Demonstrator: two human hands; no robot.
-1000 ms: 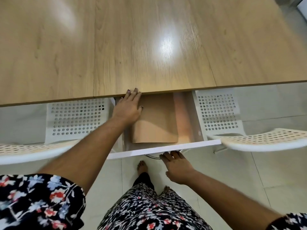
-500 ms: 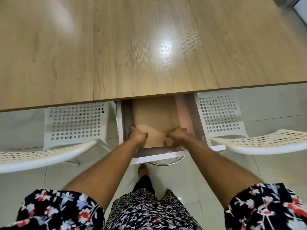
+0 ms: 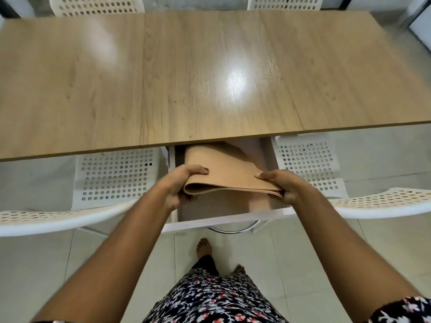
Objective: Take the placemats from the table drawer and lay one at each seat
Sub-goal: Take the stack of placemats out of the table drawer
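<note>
Wood-grain table (image 3: 210,66), white chairs (image 3: 112,176), both hands — left (image 3: 177,185), right (image 3: 283,185) — gripping tan placemats (image 3: 231,178)

1. The far end of the placemats (image 3: 229,176) runs under the table (image 3: 210,73) edge, so how far the stack reaches is anyone's guess.
2. How many mats are in that stack cannot be counted; the layered edges are too thin.
3. The fingers of the left hand (image 3: 179,185) and right hand (image 3: 283,186) curl beneath the stack, out of sight.
4. The back of the drawer (image 3: 224,221) is hidden under the tabletop.
5. Two far chairs (image 3: 98,5) are cut off by the top edge.
6. The near chairs' (image 3: 382,202) backs run off both sides.
</note>
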